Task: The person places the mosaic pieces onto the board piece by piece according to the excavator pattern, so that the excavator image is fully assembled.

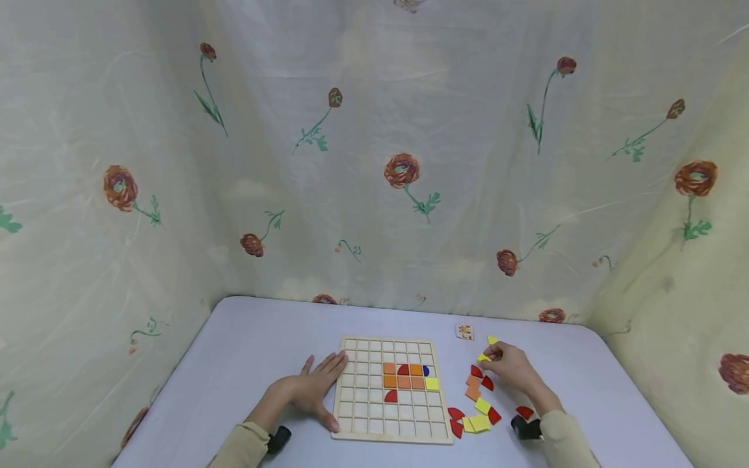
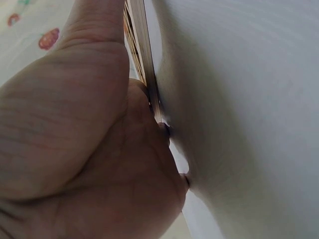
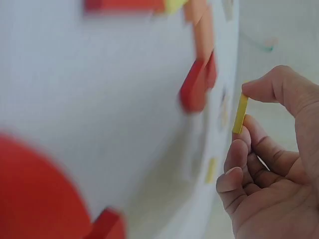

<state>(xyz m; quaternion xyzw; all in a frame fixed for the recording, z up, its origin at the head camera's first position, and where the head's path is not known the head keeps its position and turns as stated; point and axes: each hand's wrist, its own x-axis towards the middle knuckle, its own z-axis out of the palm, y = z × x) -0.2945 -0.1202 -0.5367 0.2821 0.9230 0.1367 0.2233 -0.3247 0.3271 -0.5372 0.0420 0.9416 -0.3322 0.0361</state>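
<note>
A wooden grid board [image 1: 393,440] lies on the table, with red, orange, yellow and blue pieces set in some of its squares. My left hand [image 1: 313,390] rests along the board's left edge, fingers spread and straight, the thumb near the lower left corner. In the left wrist view the palm [image 2: 99,149] hides most of the board. Right of the board, my right hand [image 1: 515,369] pinches a yellow square tile [image 3: 241,113] between thumb and fingertips. The right wrist view shows that tile edge-on, held above the table.
Loose pieces lie right of the board: a yellow tile [image 1: 493,339], orange tiles [image 1: 473,389], red quarter-circles [image 1: 456,413] and more yellow tiles [image 1: 480,424]. A small patterned card [image 1: 465,332] lies behind them. Flowered cloth [image 1: 374,227] hangs behind the table.
</note>
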